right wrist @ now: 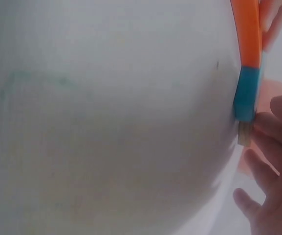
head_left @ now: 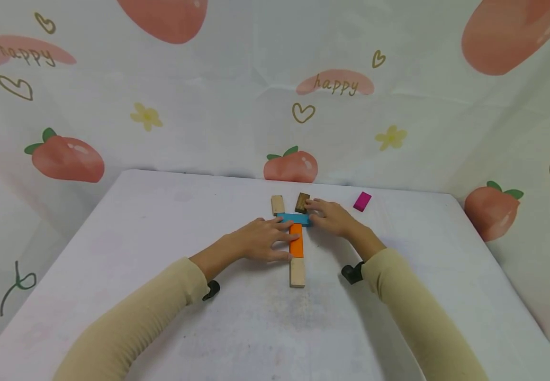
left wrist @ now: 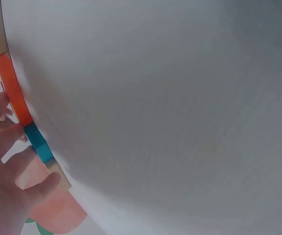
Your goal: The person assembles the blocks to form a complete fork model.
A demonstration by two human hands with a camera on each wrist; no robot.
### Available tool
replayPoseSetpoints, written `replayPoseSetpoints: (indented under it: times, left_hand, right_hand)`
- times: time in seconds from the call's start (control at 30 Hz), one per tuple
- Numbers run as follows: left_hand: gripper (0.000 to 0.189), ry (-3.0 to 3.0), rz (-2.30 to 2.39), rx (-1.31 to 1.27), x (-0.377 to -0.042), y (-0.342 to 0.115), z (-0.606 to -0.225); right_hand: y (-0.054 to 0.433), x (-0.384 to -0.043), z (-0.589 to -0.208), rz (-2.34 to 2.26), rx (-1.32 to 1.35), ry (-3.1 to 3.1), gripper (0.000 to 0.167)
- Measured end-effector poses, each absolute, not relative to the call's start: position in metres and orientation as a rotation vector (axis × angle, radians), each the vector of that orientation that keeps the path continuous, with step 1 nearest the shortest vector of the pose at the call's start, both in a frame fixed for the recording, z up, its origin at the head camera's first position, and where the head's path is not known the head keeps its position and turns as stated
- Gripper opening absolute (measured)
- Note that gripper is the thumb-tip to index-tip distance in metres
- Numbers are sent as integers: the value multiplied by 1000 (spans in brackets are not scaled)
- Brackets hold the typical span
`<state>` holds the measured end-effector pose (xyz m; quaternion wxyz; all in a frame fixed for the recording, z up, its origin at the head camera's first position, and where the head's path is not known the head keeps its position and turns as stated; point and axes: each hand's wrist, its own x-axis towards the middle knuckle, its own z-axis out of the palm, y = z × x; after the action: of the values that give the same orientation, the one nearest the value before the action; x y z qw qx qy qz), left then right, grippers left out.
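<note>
Several small rectangular blocks lie flat on the table. A plain wooden block [head_left: 297, 272] and an orange block [head_left: 297, 247] form an upright line, with a blue block [head_left: 296, 218] crosswise at its top. Beyond the blue one are a second plain wooden block [head_left: 278, 204] on the left and a brown block [head_left: 301, 202] on the right. My left hand [head_left: 266, 241] has its fingers spread, tips resting on the orange and blue blocks. With fingers extended, my right hand [head_left: 335, 218] touches the blue block's right end and reaches the brown block's edge.
A magenta block [head_left: 362, 201] lies apart near the back right of the white table [head_left: 198, 338]. Behind the table's back edge hangs a printed cloth [head_left: 227, 95]. Dark straps show at both wrists.
</note>
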<state>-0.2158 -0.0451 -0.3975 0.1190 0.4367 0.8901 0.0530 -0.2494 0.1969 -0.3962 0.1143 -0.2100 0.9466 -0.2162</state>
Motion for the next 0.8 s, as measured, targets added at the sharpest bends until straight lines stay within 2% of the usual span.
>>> replayPoseSetpoints:
  times: [0.8]
  left_hand:
    - [61,2601,167,1264,-216,-47,-402]
  right_hand:
    - [183,-248,-399,-557,-691,2809,49]
